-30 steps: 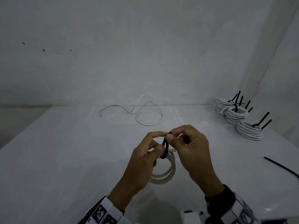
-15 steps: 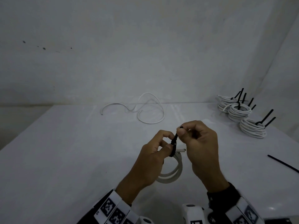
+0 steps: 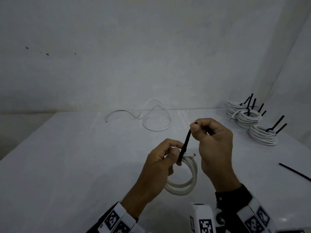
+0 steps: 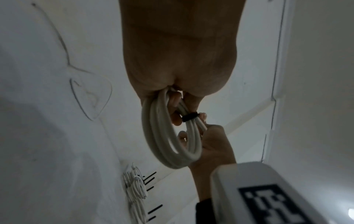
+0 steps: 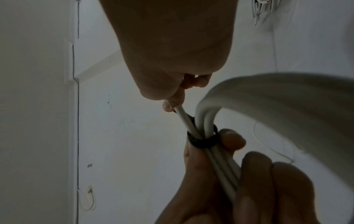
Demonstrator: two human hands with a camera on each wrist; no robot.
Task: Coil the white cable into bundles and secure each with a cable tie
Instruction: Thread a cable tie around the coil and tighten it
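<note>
L hand [image 3: 161, 165] grip: fingers curled round the white cable coil [image 3: 183, 182], pinching it at the top where the strands bunch together. Coil is held in mid-air above the table [image 3: 67, 165], near centre, hanging down from the fingers; smooth round-section cable, a few loops, roughly circular, one cut end poking out to the right by the tie. R hand [image 3: 213, 148] grip: thumb & forefinger closed on the tail of the black cable tie [image 3: 185, 145], fist otherwise curled. Tie tail is a thin, flat, stiff strip running straight up-right from the bundle to the R fingers, taut. In the wrist views the tie's loop [image 5: 203, 140] wraps snug round the bunched strands [image 4: 189, 116], matte black band against glossy white.

Far centre of table: a loose white cable [image 3: 151, 118], uncoiled, lying in lazy open curves w/ one arch lifted off the surface. Far right: three finished coils [image 3: 250, 120], stacked-ring shapes, each w/ black tie tails sticking up. Near right edge: a spare black tie [image 3: 294, 172] lying flat & straight. Table surface white, matte; wall [image 3: 151, 56] behind pale, w/ a few dark specks at left. Wrist bands w/ black-and-white square markers [image 3: 112, 219] on both forearms.
</note>
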